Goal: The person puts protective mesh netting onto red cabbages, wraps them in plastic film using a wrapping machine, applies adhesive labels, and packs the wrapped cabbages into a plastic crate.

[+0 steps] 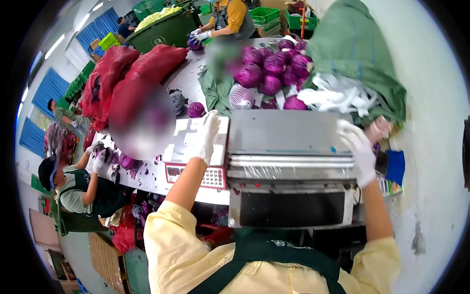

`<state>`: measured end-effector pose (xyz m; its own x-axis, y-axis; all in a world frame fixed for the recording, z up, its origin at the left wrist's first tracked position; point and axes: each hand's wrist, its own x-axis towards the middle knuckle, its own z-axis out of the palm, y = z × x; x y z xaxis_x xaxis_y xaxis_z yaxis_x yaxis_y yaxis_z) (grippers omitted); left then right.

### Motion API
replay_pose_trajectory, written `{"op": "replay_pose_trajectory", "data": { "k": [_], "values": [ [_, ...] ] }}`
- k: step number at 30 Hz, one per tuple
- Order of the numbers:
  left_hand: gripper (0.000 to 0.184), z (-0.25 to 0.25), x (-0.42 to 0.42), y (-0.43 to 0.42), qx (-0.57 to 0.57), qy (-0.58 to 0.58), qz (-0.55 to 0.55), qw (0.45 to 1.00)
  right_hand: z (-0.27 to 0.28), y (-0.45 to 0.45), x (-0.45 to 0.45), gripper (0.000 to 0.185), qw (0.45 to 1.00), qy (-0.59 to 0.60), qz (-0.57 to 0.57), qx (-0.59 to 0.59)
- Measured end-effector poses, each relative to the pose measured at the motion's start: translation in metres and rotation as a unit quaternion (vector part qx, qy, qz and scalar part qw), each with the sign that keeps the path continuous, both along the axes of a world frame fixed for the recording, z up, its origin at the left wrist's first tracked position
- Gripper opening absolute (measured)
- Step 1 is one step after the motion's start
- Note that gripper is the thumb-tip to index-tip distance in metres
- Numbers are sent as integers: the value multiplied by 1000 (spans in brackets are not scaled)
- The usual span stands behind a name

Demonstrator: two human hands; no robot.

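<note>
Both hands wear white gloves. My left hand [208, 134] is above the right side of a red-and-white weighing scale [196, 177], fingers stretched away from me; nothing shows in it. My right hand [360, 152] is at the right edge of a metal film-wrapping machine [289, 132], fingers extended over its flat top plate. Whether they touch the plate I cannot tell. Clear film lies wrinkled over the machine's front bars. Behind it are a pile of purple cabbages [274, 71] and one cabbage in a white foam net [241, 97].
Red mesh sacks [152, 63] lie on the table's far left. A green sack [350, 49] and white strips [340, 93] sit behind the machine at right. One co-worker [81, 188] handles cabbage at left, another [230, 22] at the far end. Two round patches are blurred.
</note>
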<state>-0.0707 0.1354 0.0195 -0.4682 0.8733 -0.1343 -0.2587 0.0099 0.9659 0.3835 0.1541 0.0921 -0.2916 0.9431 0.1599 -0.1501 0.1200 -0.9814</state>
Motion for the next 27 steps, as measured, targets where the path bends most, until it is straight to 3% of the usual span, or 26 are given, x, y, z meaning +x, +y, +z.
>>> {"op": "replay_pose_trajectory", "data": {
  "k": [1, 3, 4, 7, 9, 12, 13, 16, 18, 19, 21, 22, 23, 24, 25, 26, 27],
  "values": [
    [38, -12, -23, 30, -8, -31, -1, 999, -15, 48, -40, 33, 989, 69, 127, -35],
    [39, -42, -54, 87, -39, -35, 15, 999, -20, 116, -138, 30, 964, -46, 138, -224],
    [42, -79, -81, 123, -64, 11, -26, 998, -35, 147, -182, 33, 957, -95, 135, -237],
    [43, -127, -87, 191, -47, 53, 31, 997, -105, 236, -285, 51, 910, -207, 143, -330],
    [50, -131, -84, 216, -122, -1, 1, 993, -140, 270, -333, 59, 886, -248, 114, -375],
    [63, -159, -86, 256, -101, -71, -19, 992, -182, 295, -379, 64, 875, -299, 113, -364],
    [63, -163, -86, 265, -102, -76, -26, 992, -200, 306, -390, 68, 875, -260, 150, -381],
    [74, -186, -91, 288, -84, -85, -67, 991, -177, 294, -399, 58, 900, -201, 134, -362],
    [70, -179, -102, 284, -91, -148, -122, 977, -156, 282, -395, 60, 914, -196, 148, -323],
    [70, -171, -103, 278, -102, -176, -152, 967, -163, 285, -394, 53, 915, -214, 208, -272],
    [68, -103, -92, 238, -174, -175, -121, 961, -119, 257, -392, 59, 916, -383, 92, -80],
    [73, -79, -85, 227, -231, -143, -94, 958, -93, 245, -384, 61, 914, -394, 92, -9],
    [79, -81, -89, 226, -205, -159, -113, 959, -72, 236, -374, 64, 909, -403, 90, 62],
    [80, -64, -81, 220, -157, -233, -133, 951, -58, 232, -360, 65, 917, -366, 60, 147],
    [81, -35, -72, 209, -108, -305, -154, 934, -18, 217, -340, 56, 967, -216, 111, 78],
    [81, 23, -47, 181, -131, -282, -115, 943, -17, 211, -323, 53, 977, -183, 26, 108],
    [78, 25, -42, 170, -82, -269, -150, 948, -17, 203, -307, 51, 977, -151, -57, 137]
  ]
}}
